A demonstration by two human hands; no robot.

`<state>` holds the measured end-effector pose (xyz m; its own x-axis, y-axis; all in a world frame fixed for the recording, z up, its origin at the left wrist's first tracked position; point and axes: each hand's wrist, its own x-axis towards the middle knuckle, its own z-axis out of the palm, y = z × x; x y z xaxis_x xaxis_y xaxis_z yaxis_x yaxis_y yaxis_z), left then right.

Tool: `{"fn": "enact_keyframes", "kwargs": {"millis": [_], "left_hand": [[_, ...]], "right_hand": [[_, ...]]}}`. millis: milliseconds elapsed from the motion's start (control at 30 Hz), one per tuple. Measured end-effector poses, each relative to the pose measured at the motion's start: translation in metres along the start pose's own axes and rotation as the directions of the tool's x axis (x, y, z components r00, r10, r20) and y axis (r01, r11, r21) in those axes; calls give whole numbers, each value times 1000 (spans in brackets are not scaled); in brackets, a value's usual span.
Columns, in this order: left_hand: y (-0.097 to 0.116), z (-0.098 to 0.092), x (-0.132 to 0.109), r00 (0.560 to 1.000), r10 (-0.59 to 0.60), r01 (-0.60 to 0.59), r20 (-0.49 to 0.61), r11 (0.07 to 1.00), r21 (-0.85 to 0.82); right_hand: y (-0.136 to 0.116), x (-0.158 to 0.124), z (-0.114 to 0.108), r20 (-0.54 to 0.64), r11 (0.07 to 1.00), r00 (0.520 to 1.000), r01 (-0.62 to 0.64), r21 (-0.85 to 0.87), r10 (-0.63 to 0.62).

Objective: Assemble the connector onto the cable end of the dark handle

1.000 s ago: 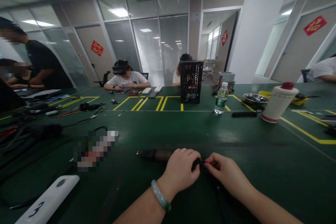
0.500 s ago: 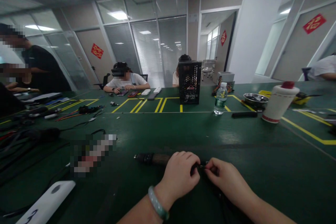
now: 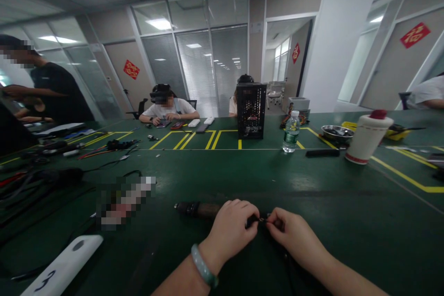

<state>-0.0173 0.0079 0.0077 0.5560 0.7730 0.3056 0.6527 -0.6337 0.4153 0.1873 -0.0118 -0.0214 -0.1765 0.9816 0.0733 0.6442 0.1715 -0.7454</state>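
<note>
A dark cylindrical tool with a narrow metal tip lies on the green table, its tip toward the left. My left hand, a pale green bangle on its wrist, rests over the tool's right part and hides it. Between its thumb and fingers is a small black piece. My right hand is closed in a pinch on a thin dark cable end, close to my left fingertips. A small gold glint shows between the two hands. From under my right hand a black cable runs down toward me.
To the left lie a white numbered device and tangled black cables. Farther back stand a black computer case, a water bottle, a metal bowl and a white cup. People sit across the table.
Both hands have shifted slightly left, still close together. The gold glint between the fingertips shows more clearly now. The person standing at left has raised a forearm.
</note>
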Motion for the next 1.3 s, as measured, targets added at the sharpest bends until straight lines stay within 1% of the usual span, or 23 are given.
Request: {"fn": "enact_keyframes", "kwargs": {"millis": [167,367,533,900,1100,1300], "left_hand": [[2,0,0,1000,-1,1,-2,1000,28],[-1,4,1,1000,16,-16,8,999,49],[-1,8,1,1000,0,1,-15,998,61],[5,13,0,1000,3,-3,-28,1000,0],[5,17,0,999,11,-11,-36,1000,7],[1,15,1,999,47,-47,-14,999,14]], "right_hand": [[0,-1,0,-9,999,1000,11,-37,-11],[1,0,3,-2,999,1000,21,-50,-21],[4,1,4,-17,996,1000,16,-82,-18],[21,5,1,27,995,1000,13,-98,-10],[32,9,2,39,998,999,13,-64,-10],[25,4,0,47,1000,999,15,-20,-14]]}}
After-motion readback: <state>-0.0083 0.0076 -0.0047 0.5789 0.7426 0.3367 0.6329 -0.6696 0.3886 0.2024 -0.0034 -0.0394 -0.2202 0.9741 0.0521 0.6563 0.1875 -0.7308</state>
